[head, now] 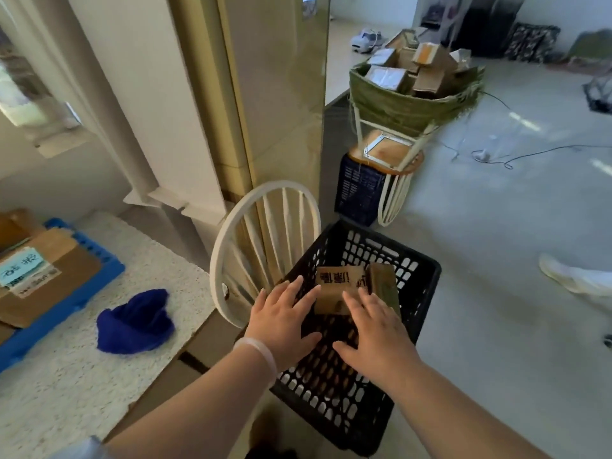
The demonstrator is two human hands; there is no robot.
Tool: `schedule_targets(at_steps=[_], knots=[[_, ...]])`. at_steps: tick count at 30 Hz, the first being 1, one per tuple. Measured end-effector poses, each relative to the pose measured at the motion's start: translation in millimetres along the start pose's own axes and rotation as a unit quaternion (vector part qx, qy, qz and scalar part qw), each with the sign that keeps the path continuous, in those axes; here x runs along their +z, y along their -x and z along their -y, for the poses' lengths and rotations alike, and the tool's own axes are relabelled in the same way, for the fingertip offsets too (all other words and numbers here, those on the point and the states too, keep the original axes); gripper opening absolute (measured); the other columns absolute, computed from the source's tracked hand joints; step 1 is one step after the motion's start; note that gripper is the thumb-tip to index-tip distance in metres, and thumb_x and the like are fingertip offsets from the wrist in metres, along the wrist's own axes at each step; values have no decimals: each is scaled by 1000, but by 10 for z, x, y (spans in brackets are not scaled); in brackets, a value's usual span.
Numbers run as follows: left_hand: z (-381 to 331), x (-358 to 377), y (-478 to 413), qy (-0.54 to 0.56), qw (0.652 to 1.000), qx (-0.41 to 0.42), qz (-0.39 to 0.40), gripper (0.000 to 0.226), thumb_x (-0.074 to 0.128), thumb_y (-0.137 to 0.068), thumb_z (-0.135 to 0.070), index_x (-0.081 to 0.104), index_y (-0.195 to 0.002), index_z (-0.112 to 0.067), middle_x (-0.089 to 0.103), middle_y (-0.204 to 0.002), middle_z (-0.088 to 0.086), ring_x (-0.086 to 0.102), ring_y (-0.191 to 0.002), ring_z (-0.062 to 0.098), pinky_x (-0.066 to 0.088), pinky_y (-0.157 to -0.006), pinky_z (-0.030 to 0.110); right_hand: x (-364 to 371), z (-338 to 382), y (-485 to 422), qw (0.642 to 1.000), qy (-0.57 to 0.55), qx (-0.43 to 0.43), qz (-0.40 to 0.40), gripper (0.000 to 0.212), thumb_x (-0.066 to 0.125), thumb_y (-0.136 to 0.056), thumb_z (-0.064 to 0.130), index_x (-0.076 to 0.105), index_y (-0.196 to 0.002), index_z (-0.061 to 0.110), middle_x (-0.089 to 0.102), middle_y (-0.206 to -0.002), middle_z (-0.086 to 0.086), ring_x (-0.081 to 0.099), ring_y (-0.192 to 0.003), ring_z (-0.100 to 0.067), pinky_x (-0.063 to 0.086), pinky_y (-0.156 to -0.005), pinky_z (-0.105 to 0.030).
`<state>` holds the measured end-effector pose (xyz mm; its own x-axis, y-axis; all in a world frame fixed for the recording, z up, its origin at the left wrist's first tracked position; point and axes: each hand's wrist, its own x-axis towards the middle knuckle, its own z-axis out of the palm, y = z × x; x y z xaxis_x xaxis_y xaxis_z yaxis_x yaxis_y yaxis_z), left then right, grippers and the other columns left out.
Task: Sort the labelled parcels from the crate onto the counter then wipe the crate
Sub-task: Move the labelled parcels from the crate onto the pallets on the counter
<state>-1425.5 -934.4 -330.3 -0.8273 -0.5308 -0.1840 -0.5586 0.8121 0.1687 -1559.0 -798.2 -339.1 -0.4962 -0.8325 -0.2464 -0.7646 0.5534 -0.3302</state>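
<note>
Your left hand [281, 321] and right hand [376, 332] are spread flat, holding nothing, over the black crate [357, 425] at lower centre. Two cardboard parcels [334, 286] lie inside it by your fingertips [299, 280]. A blue cloth [135, 321] sits on the worktop [66, 376], lower left.

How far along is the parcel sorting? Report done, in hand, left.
Done: one labelled box lies in the blue tray on the counter. In hand: left hand and right hand reach open over the crate, gripping nothing. Left: two parcels sit in the crate; wiping, with the blue cloth lying on the counter.
</note>
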Motion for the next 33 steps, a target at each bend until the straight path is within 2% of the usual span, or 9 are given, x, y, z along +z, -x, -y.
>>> schedule_targets(at_steps=[11, 20, 25, 29, 33], knots=[[142, 432, -986, 26, 991, 67, 114, 74, 41, -95, -58, -1, -154, -41, -3, -164, -4, -3, -151, 20, -2, -121, 43, 347, -296, -627, 989, -35, 130, 54, 84, 50, -94, 55, -1, -156, 32, -4, -165, 4, -5, -151, -17, 3, -123, -43], [-101, 1140, -1798, 54, 961, 152, 225, 71, 40, -97, -54, 2, -155, -38, 4, -164, 0, 6, -149, 21, 7, -122, 42, 786, -823, -1160, 958, -78, 271, 51, 87, 57, -91, 51, 5, -157, 30, 5, -165, -1, 6, -151, -22, 13, -123, -44], [-268, 1504, -2090, 100, 949, 148, 261, 68, 41, -98, -48, 6, -155, -38, 4, -164, -2, 7, -150, 20, 8, -122, 39, 1028, -1052, -1406, 940, -115, 318, 44, 87, 59, -92, 44, 4, -156, 30, 1, -164, -1, 4, -151, -22, 12, -122, -44], [-351, 1662, -2277, 173, 949, 113, 240, 64, 45, -99, -40, 14, -154, -37, 13, -163, -5, 13, -148, 17, 13, -122, 38, 1116, -1213, -1604, 928, -140, 342, 37, 88, 61, -91, 39, 1, -156, 31, -1, -164, -1, 3, -150, -24, 15, -121, -49], [-402, 1720, -2395, 243, 935, 83, 243, 60, 45, -100, -31, 19, -154, -34, 15, -161, -11, 10, -148, 11, 9, -122, 33, 1208, -1329, -1749, 913, -161, 370, 62, 92, 61, -91, 42, -5, -154, 37, -8, -164, -3, 1, -150, -30, 18, -118, -53]])
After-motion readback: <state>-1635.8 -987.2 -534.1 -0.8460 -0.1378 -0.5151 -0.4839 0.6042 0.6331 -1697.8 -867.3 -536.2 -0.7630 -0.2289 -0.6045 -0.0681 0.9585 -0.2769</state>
